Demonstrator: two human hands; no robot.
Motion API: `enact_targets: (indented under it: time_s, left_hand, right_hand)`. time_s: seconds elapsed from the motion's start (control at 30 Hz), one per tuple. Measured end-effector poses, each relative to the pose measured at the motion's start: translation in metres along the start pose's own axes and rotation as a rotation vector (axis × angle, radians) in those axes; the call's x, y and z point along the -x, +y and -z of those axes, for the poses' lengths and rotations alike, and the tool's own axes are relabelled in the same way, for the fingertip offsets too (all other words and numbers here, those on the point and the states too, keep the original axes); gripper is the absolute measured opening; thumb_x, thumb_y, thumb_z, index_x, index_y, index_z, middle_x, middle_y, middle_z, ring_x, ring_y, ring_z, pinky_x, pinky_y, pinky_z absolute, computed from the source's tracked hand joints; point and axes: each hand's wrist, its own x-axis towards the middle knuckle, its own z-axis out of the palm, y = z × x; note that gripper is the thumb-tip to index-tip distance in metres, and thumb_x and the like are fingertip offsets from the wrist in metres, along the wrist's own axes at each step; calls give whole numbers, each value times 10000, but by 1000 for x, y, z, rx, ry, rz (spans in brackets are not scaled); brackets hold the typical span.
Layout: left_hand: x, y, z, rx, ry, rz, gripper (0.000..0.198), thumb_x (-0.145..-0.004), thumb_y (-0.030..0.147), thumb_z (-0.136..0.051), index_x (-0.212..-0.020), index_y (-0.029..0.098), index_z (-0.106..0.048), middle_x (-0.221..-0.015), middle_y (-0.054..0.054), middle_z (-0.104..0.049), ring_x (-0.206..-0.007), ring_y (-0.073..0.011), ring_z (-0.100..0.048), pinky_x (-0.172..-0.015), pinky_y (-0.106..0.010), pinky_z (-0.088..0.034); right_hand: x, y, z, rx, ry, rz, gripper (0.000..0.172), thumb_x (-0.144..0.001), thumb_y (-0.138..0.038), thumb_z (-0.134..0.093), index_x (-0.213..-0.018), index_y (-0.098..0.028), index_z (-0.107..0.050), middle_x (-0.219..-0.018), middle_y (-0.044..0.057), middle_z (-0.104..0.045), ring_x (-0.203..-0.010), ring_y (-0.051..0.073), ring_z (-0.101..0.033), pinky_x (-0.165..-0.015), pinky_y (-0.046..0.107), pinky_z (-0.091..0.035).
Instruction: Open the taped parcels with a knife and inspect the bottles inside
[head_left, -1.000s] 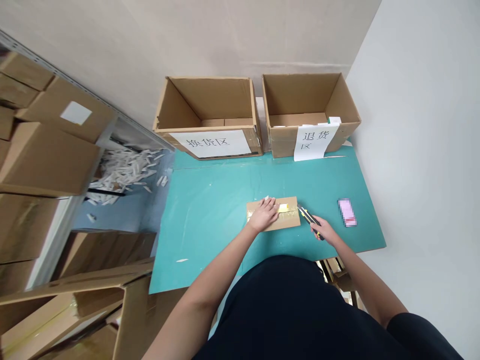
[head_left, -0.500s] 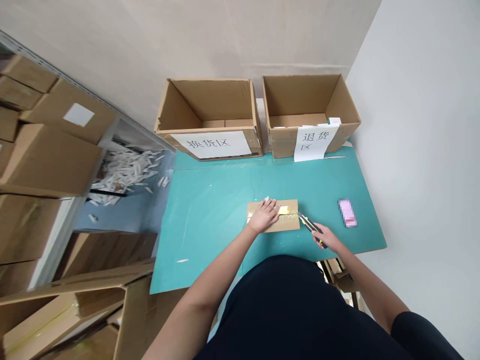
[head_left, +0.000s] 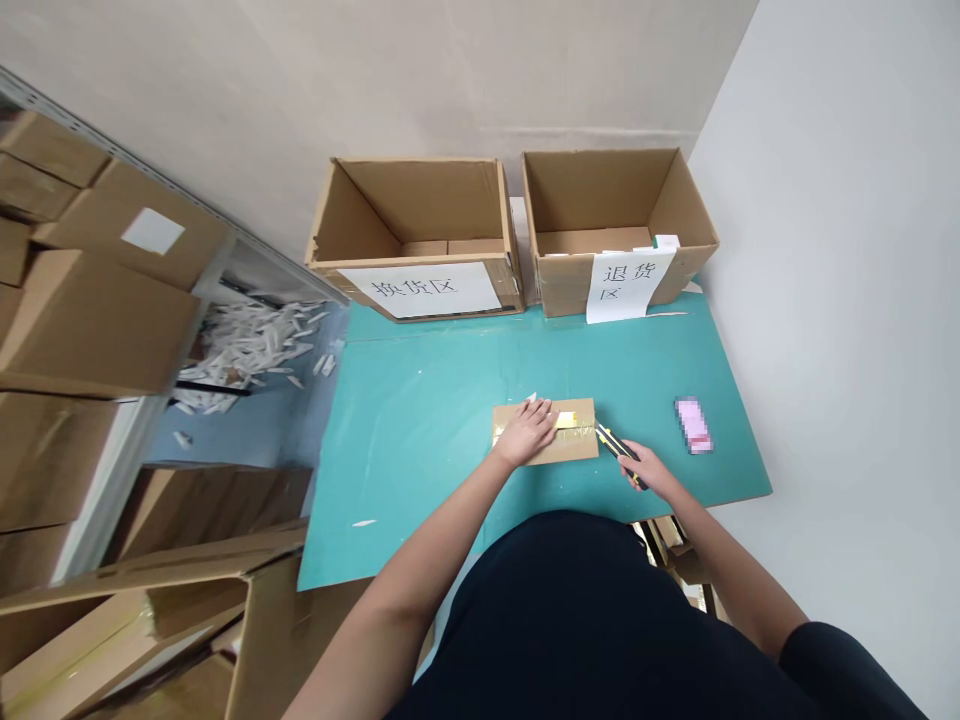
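A small flat cardboard parcel (head_left: 576,442) sealed with clear and yellow tape lies on the teal table (head_left: 435,400). My left hand (head_left: 527,432) rests flat on the parcel's left part, fingers stretched out. My right hand (head_left: 651,470) is closed round a black and yellow utility knife (head_left: 616,447). The knife's tip points at the parcel's right edge.
Two open cardboard boxes with white paper labels stand at the table's far edge, one at the left (head_left: 416,235), one at the right (head_left: 615,225). A pink object (head_left: 693,424) lies near the right edge. Stacked cartons (head_left: 90,300) fill the left; white scraps (head_left: 247,345) litter the floor.
My right hand with the knife has shifted slightly back and forth beside the parcel's right edge. My left hand stays on the parcel.
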Motion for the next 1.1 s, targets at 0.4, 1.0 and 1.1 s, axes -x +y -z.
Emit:
enact_targets:
  time_s: [0.4, 1.0, 1.1]
  left_hand:
    - [-4, 0, 2, 1, -9, 14, 347, -965, 300, -521, -1282, 238, -647, -1399, -149, -607, -1349, -309, -525, -1128, -539, -390]
    - [-3, 5, 9, -25, -15, 6, 333, -992, 335, -472, -1241, 219, -661, -1378, -140, -622, -1320, -296, -544, -1116, -517, -400]
    - [-3, 6, 10, -13, -7, 7, 326, -993, 328, -479, -1241, 224, -664, -1371, -136, -630, -1318, -287, -549, -1127, -510, -396]
  right_hand:
    - [28, 20, -2, 34, -74, -61, 590, -818, -499, -624, -1337, -237, -524, -665, -76, -584, -402, 71, -488, -359, 182, -355]
    - [28, 32, -4, -81, 84, -30, 614, -776, -531, -654, -1292, -224, -529, -670, -55, -592, -429, 103, -531, -357, 202, -378]
    - [28, 39, -5, -122, 120, 1, 608, -764, -545, -663, -1264, -221, -541, -673, -50, -598, -463, 116, -553, -403, 221, -429]
